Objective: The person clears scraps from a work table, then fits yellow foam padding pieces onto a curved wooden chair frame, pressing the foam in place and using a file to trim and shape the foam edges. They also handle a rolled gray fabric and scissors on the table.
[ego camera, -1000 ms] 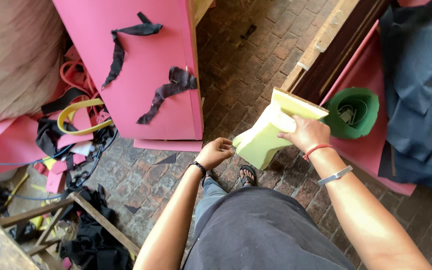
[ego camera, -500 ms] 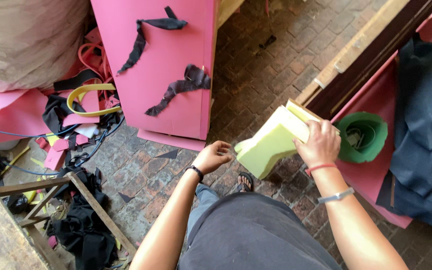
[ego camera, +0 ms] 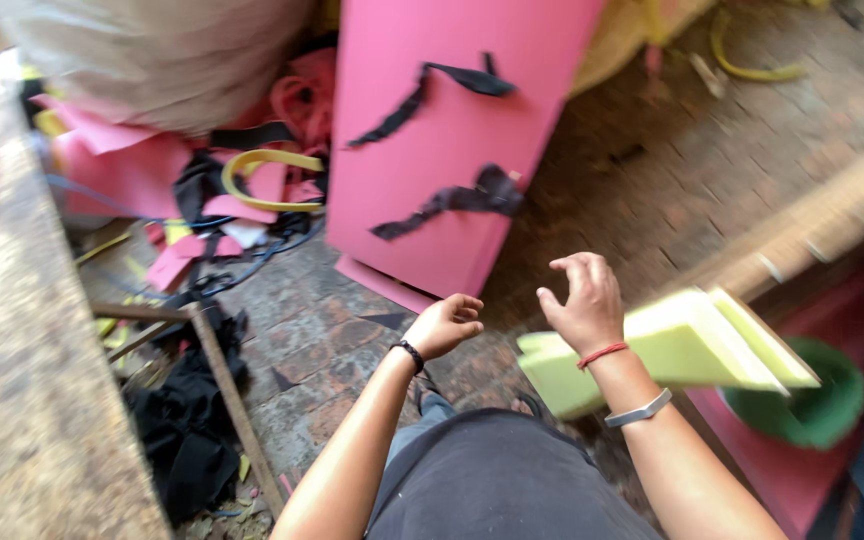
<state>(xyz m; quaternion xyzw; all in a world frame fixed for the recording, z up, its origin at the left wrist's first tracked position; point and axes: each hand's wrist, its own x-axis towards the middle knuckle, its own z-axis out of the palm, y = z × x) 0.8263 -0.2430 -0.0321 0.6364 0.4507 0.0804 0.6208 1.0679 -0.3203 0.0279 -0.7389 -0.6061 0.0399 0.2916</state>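
A: Entry, foam piece. The pale yellow-green wedge-shaped foam block (ego camera: 667, 350) sits low right in the head view, blurred, just beside and behind the right hand (ego camera: 582, 305). Contact?

B: Cannot tell for certain. The right hand's fingers are spread and curled open, nothing clamped between them; the block appears loose beside the wrist. The left hand (ego camera: 444, 325) is loosely half-curled and holds nothing.

A: Risk?

B: Judgement only: with no firm grip, the block could drop onto the brick-paved floor (ego camera: 332, 340) or land on the green round bowl-like item (ego camera: 802, 405) below it. Motion blur suggests speed, which would make it worse.

A: Surroundings?

B: Ahead stands a large upright pink foam slab (ego camera: 452, 140) with black fabric strips (ego camera: 447, 205) lying across its face. To the left is a heap of pink foam offcuts (ego camera: 122, 170), with a yellow curved strip (ego camera: 267, 165) and black scraps.

A: Containers?

B: Only the green bowl-like item; its contents are hidden by the block. A bulging pale sack (ego camera: 162, 55) sits top left, contents unseen.
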